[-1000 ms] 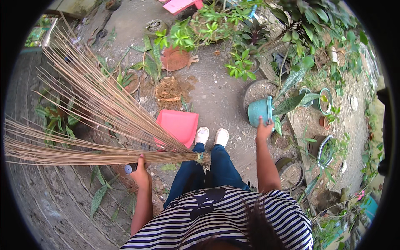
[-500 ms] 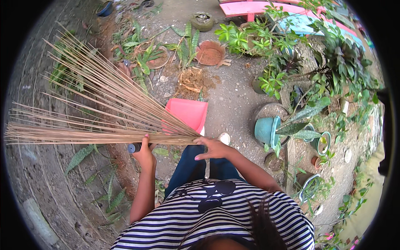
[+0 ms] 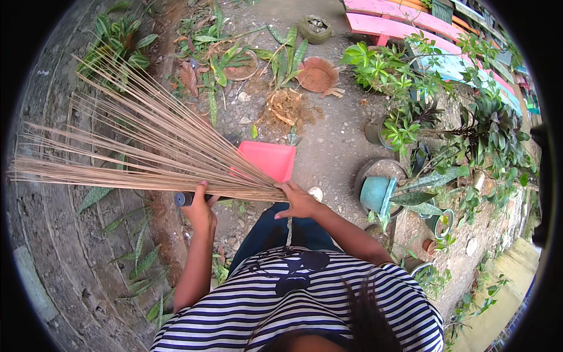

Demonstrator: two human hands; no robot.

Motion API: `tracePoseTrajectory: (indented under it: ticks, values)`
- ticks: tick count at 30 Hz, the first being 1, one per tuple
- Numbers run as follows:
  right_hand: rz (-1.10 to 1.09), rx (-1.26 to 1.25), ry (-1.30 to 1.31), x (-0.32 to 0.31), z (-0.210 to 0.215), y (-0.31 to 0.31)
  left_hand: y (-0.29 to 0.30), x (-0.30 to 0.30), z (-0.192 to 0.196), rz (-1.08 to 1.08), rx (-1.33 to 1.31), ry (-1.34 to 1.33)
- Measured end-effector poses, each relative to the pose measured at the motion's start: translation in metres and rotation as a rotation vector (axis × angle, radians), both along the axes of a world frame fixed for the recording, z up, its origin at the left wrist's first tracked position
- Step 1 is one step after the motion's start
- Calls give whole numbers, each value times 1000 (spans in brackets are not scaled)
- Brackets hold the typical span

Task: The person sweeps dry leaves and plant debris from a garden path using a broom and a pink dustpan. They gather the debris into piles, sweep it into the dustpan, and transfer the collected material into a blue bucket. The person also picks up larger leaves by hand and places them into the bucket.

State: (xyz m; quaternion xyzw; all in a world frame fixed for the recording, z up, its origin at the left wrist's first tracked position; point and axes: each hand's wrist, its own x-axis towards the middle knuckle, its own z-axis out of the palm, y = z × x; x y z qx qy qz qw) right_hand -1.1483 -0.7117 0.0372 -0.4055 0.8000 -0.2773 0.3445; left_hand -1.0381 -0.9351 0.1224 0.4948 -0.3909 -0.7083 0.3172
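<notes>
A stick broom (image 3: 176,141) of long thin brown ribs lies across in front of me, its loose ends fanned out to the left. My left hand (image 3: 199,212) grips the underside of the bundle, thumb up against the ribs. A dark handle with a round end (image 3: 183,199) is in the same hand; what it belongs to is hidden. At the narrow right end, my right hand (image 3: 300,200) is closed round the gathered ribs. Beyond the broom, partly covered by it, a pink dustpan (image 3: 270,158) is near my feet.
Uprooted snake plants (image 3: 287,56) and a clump of soil (image 3: 286,108) lie ahead, beside a terracotta dish (image 3: 317,75). To the right are a teal pot (image 3: 375,195) and leafy plants. Pink benches (image 3: 399,26) stand far right. Grey paving (image 3: 64,234) runs along the left.
My right hand's fingers, spread apart at the bundle's end before, have closed on it. The broom's fanned end has risen slightly in view, and the view has shifted a little.
</notes>
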Motion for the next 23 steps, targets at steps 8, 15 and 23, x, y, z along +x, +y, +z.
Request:
tracePoseTrajectory:
  ticks: [8, 15, 23]
  values:
    - [-90, 47, -33, -5, -31, -21, -23, 16, -14, -16, 72, 26]
    - [-47, 231, -32, -16, 24, 22, -37, 17, -46, -276, -8, 5]
    - [-478, 207, 43, -3, 82, 133, -42, 30, -98, -466, -123, -38]
